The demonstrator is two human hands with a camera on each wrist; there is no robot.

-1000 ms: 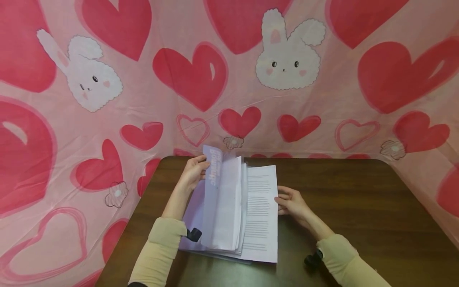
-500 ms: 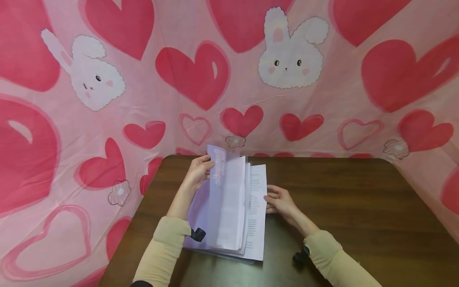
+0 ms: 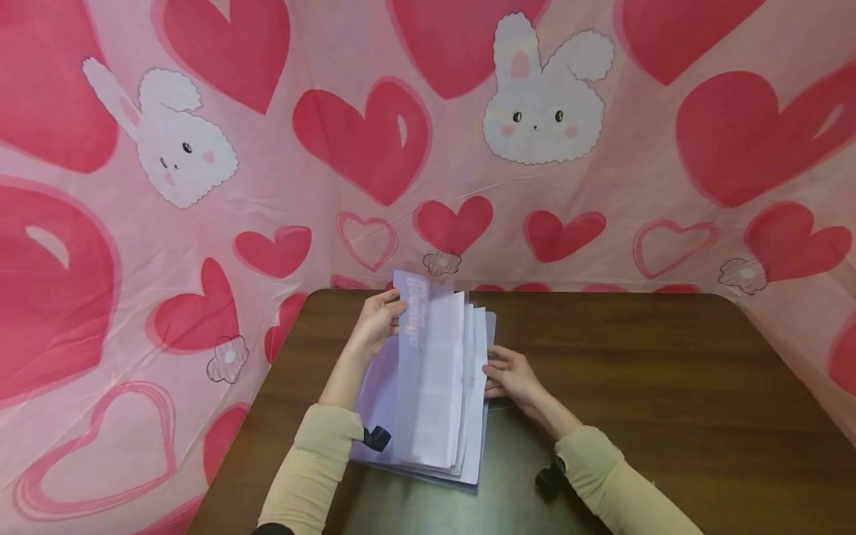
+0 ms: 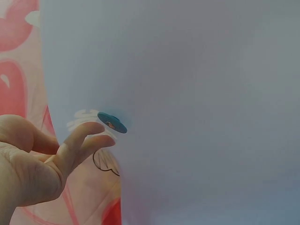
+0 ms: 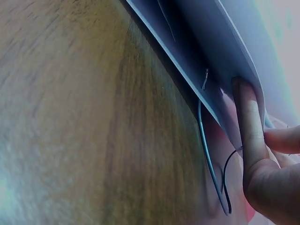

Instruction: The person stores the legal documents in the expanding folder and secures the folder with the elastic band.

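Observation:
A purple translucent document folder (image 3: 378, 394) lies on the table with its front cover (image 3: 409, 386) lifted and white lettering along it. My left hand (image 3: 376, 325) holds that cover near its upper left edge. In the left wrist view its fingers (image 4: 89, 136) are beside a teal button (image 4: 112, 123) on the cover. Several white papers (image 3: 476, 386) stand partly fanned inside the folder. My right hand (image 3: 513, 379) pinches the right edge of the papers, its index finger (image 5: 248, 112) underneath and the thumb on the other side. A thin cord (image 5: 206, 154) loops from the folder's edge.
The dark wooden table (image 3: 635, 386) extends to the right of the folder. A pink cloth (image 3: 468, 171) with hearts and rabbits hangs behind and to the left. Black wrist cameras (image 3: 377, 438) are strapped to both sleeves.
My right hand has moved left, pushing the printed sheet in until its edge nearly lines up with the other papers. The left hand still holds the cover raised.

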